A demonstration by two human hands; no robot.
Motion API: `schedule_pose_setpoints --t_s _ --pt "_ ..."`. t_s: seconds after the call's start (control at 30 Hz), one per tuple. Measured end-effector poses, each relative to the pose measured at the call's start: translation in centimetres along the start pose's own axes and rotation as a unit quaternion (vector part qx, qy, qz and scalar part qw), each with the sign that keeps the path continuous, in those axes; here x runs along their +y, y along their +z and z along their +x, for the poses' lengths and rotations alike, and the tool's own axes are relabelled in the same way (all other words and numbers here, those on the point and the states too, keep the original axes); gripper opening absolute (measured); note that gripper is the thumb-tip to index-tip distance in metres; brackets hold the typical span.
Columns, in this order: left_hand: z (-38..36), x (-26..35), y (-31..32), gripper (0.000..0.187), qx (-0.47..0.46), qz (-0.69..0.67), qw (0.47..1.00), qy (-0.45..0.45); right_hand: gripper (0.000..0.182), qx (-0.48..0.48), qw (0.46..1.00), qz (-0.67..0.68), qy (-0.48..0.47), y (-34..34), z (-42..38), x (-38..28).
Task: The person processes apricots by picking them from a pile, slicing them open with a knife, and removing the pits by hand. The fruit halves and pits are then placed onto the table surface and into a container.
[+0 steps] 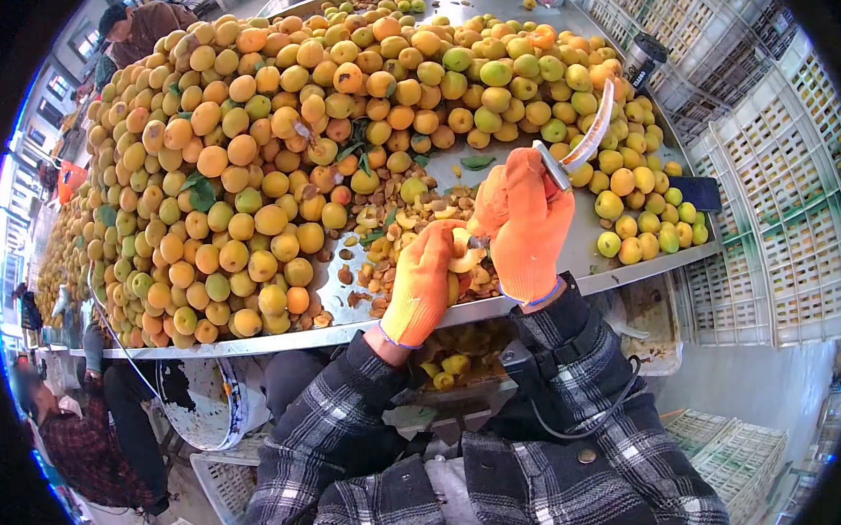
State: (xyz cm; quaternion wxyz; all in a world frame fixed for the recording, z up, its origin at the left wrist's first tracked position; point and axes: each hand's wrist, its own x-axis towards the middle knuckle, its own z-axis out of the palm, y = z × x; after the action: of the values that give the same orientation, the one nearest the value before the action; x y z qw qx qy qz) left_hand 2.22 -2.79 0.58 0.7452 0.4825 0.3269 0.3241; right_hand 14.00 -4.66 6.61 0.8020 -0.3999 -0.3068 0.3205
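Observation:
My left hand (423, 283), in an orange knit glove, is closed round a cut apricot (467, 255) near the table's front edge. Close beside it, my right hand (528, 222) in a matching glove is closed on a tool with a grey metal end (553, 167) and a curved, pale, shiny strip (595, 128) rising from it. The fingers of both hands come together at the apricot, and the tool's lower part is hidden in the right glove. Brown apricot stones (351, 275) and yellow scraps lie on the metal table just behind my left hand.
A large heap of apricots (238, 177) covers the table's left and back, with more at the right. White plastic crates (765, 191) are stacked on the right. Apricot halves (453, 362) lie below the metal rim (255, 345). Other people (100, 436) are at the left.

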Motion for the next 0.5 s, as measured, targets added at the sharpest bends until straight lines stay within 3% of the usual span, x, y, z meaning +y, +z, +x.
schedule_pose_setpoints --t_s 0.1,0.37,0.5 --pt "-0.2 0.2 0.4 0.034 0.044 0.022 0.999 -0.01 0.028 0.008 1.0 -0.03 0.003 0.3 -0.3 0.1" --pt "0.2 -1.1 1.0 0.03 0.099 0.062 0.99 0.083 0.026 0.042 0.998 -0.054 0.007 0.4 -0.3 0.8" --pt "0.0 -0.8 1.4 0.03 0.101 0.037 0.993 0.048 0.028 0.044 0.995 -0.089 -0.013 0.8 -0.3 0.6"
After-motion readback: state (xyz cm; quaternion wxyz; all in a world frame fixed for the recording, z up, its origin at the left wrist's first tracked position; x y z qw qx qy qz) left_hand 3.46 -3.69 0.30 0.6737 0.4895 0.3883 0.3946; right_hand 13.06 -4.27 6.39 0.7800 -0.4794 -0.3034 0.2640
